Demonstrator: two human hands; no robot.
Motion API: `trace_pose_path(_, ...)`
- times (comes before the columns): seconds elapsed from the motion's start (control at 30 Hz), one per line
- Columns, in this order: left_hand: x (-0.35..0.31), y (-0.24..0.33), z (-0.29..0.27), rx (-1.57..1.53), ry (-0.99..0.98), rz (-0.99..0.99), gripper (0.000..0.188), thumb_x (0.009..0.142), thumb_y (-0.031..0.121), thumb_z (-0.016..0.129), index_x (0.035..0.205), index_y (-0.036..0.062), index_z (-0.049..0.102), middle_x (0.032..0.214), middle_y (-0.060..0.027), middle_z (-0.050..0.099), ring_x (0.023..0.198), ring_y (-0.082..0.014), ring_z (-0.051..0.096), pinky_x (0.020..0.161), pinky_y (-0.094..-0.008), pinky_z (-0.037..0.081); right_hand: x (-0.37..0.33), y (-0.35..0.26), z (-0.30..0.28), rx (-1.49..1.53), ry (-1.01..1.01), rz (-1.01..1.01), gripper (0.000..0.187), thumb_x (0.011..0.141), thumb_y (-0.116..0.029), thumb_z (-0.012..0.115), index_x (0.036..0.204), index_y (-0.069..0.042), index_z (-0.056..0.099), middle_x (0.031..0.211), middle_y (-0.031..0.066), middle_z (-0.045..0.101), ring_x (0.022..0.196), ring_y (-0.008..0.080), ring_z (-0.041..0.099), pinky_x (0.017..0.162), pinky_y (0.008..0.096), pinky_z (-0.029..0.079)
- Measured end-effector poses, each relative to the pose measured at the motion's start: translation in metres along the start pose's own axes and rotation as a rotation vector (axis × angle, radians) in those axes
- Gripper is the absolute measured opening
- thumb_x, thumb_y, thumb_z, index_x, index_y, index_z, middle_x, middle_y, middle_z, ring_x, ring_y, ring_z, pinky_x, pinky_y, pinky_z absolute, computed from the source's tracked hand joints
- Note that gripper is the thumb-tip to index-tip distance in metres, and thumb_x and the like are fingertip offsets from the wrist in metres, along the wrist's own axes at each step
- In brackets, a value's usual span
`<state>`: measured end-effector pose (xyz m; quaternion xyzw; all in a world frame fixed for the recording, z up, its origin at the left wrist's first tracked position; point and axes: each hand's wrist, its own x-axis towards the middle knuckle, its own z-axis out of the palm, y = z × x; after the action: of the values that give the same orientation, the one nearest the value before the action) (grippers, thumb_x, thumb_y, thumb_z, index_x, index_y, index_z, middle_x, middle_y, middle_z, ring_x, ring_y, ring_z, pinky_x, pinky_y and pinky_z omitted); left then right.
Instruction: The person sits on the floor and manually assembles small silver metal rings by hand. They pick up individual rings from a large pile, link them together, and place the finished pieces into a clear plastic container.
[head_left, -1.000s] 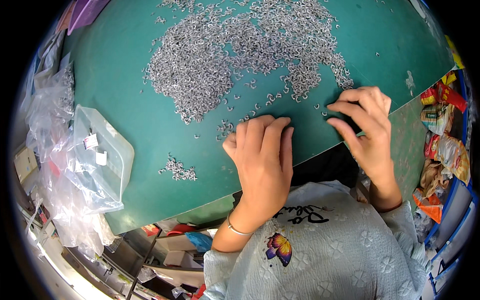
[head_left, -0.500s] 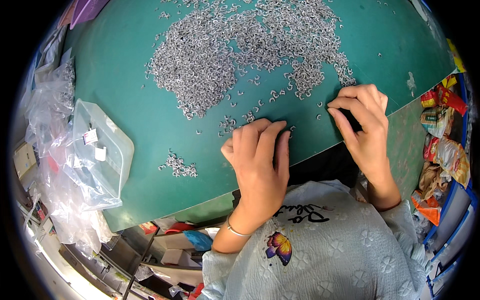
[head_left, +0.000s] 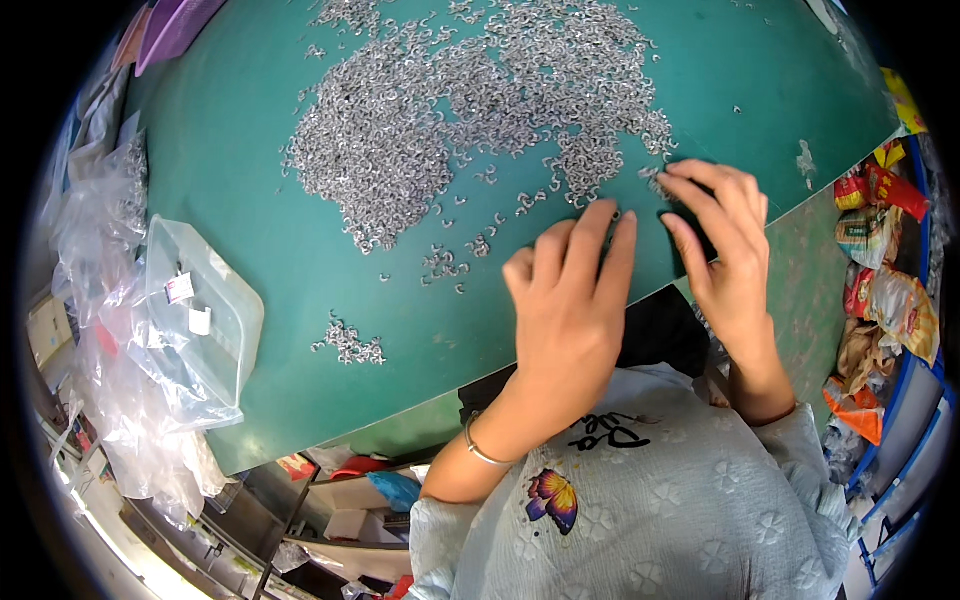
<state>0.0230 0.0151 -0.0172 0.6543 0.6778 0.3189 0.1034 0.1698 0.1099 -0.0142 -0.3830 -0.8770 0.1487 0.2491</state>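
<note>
A wide heap of small silver C-shaped metal pieces [head_left: 470, 100] covers the far part of a green table [head_left: 270, 250]. My left hand [head_left: 570, 300] lies flat on the table near its front edge, fingers stretched toward loose pieces at the heap's near rim. My right hand [head_left: 725, 240] rests beside it, fingertips curled down onto a few pieces at the heap's right edge. Whether it pinches any is hidden. A small separate cluster of pieces [head_left: 350, 343] lies to the left.
A clear plastic box [head_left: 200, 320] sits at the table's left edge among crumpled clear plastic bags [head_left: 110, 300]. Colourful snack packets [head_left: 885, 280] fill a rack on the right. Purple sheets [head_left: 175, 25] lie at the far left corner.
Both hands have slid a little farther up the table toward the heap's near edge. The left fingers are now stretched out straighter.
</note>
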Motion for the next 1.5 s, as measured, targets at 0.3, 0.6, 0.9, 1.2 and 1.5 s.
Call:
trace_pose_path(0.3,-0.016,0.001,-0.014,-0.048,-0.092,-0.042,0.029,0.079,-0.001,0.069,0.107,0.0,0.067,0.114,-0.0089,0.062,0.103,-0.0265,0.057,0.089,-0.0393,0.037,-0.005,0.012,-0.007,0.07,0.084,0.046,0.028,0.071,-0.002,0.077,0.098,-0.004,0.071,0.097,0.0074,0.065,0.09,0.0264,0.058,0.08,0.0354,0.041)
trace_pose_path(0.6,-0.012,0.002,-0.018,-0.066,0.003,-0.115,0.025,0.08,0.002,0.071,0.105,0.0006,0.067,0.109,-0.0091,0.061,0.101,-0.0255,0.057,0.084,-0.0402,0.034,0.002,0.011,0.006,0.119,0.088,-0.04,0.019,0.072,-0.005,0.078,0.09,-0.005,0.07,0.086,0.0049,0.063,0.079,0.0229,0.056,0.072,0.0343,0.038)
trace_pose_path(0.9,0.012,0.01,0.004,-0.074,0.055,-0.148,0.031,0.077,0.002,0.075,0.106,0.0066,0.068,0.101,-0.0051,0.062,0.095,-0.0241,0.057,0.087,-0.0378,0.035,0.003,0.015,-0.005,0.153,0.083,0.077,0.019,0.075,-0.003,0.075,0.092,-0.005,0.07,0.089,0.0057,0.064,0.082,0.0236,0.056,0.075,0.0341,0.039)
trace_pose_path(1.2,0.024,0.008,0.016,-0.067,0.111,-0.105,0.019,0.078,0.001,0.074,0.094,0.0072,0.067,0.096,-0.0037,0.062,0.089,-0.0219,0.057,0.083,-0.0372,0.034,0.004,0.019,-0.003,0.122,0.075,0.032,0.014,0.075,-0.006,0.076,0.088,-0.006,0.071,0.087,0.0026,0.064,0.081,0.0213,0.055,0.075,0.0331,0.036)
trace_pose_path(1.5,0.022,0.008,0.012,-0.061,0.077,-0.153,0.022,0.077,0.001,0.075,0.096,0.0073,0.067,0.095,-0.004,0.062,0.087,-0.0221,0.056,0.081,-0.0362,0.034,0.005,0.026,-0.007,0.026,0.159,0.118,0.013,0.074,-0.007,0.078,0.084,-0.006,0.07,0.089,0.0035,0.065,0.086,0.0221,0.056,0.077,0.0335,0.036)
